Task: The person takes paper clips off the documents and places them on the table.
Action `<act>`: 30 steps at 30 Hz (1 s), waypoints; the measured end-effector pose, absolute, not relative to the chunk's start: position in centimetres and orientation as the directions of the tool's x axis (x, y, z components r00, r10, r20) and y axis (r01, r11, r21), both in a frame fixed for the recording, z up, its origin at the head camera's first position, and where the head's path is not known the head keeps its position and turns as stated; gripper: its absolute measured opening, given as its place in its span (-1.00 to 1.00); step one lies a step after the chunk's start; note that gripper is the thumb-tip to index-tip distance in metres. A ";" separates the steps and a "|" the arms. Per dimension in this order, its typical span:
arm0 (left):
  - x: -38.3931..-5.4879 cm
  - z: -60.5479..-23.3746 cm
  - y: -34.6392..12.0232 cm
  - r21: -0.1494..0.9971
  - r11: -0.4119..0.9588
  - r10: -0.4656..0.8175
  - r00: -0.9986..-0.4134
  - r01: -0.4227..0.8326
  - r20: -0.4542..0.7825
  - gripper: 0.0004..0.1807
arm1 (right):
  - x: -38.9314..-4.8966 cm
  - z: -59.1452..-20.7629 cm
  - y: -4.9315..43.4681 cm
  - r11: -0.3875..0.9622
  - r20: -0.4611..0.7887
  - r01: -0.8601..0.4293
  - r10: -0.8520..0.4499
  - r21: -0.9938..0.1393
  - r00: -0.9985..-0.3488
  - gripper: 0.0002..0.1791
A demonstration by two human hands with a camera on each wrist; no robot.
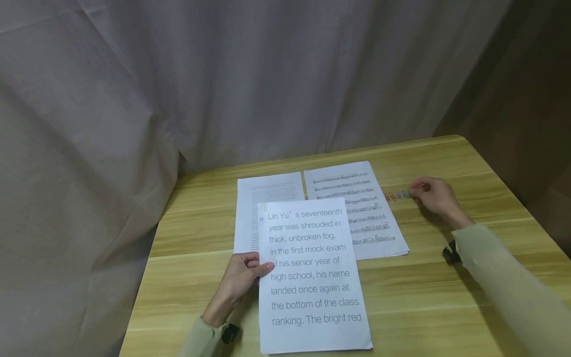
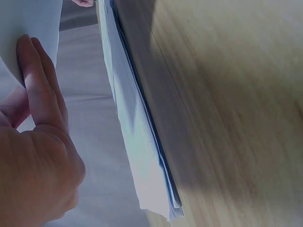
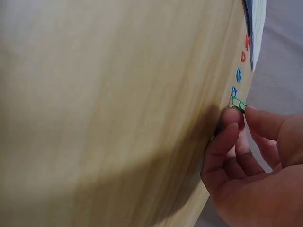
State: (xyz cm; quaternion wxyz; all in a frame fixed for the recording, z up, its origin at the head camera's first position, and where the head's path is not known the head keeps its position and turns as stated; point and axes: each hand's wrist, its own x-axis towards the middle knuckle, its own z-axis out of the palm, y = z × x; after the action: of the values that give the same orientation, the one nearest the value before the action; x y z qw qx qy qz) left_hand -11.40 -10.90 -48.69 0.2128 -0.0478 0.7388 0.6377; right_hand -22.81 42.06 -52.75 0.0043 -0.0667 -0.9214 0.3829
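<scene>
My left hand [image 1: 243,277] grips the left edge of a large-print sheaf of paper [image 1: 312,297], thumb on top and fingers behind, holding it above the table. A yellow paper clip [image 1: 265,207] sits at the sheaf's top left corner. Over at the right, my right hand [image 1: 434,196] pinches a green paper clip [image 3: 239,104] between thumb and index finger, seen clearly in the right wrist view. Beside it, red paper clips [image 3: 243,56] and blue paper clips [image 3: 238,74] lie in a row on the table.
Sheet music [image 1: 357,213] lies right of centre on the wooden table [image 1: 192,287]. A stack of small-print pages [image 1: 246,213] lies left of it, partly covered by the held sheaf. A grey curtain [image 1: 267,74] hangs behind the table.
</scene>
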 end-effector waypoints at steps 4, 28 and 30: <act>-11.4 -48.6 -11.0 0.924 0.175 0.211 -0.904 -0.339 -0.372 -0.71 | -23.3 -52.9 42.2 0.741 -0.034 0.123 0.135 -0.661 -0.990 -0.73; -11.4 -48.9 -10.6 0.924 0.176 0.214 -0.903 -0.339 -0.372 -0.73 | -24.0 -52.9 42.2 0.752 -0.012 0.147 0.182 -0.643 -0.983 -0.71; -11.5 -48.9 -10.5 0.925 0.171 0.223 -0.902 -0.338 -0.371 -0.73 | -23.6 -52.4 41.9 0.744 0.050 0.125 0.208 -0.656 -0.977 -0.69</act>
State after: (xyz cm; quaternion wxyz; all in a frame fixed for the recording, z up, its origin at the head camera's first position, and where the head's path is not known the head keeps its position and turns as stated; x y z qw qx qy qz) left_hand -11.46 -10.51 -48.90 0.2182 -0.0395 0.7333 0.6428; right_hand -23.57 41.85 -52.39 0.0602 -0.0894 -0.9320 0.3462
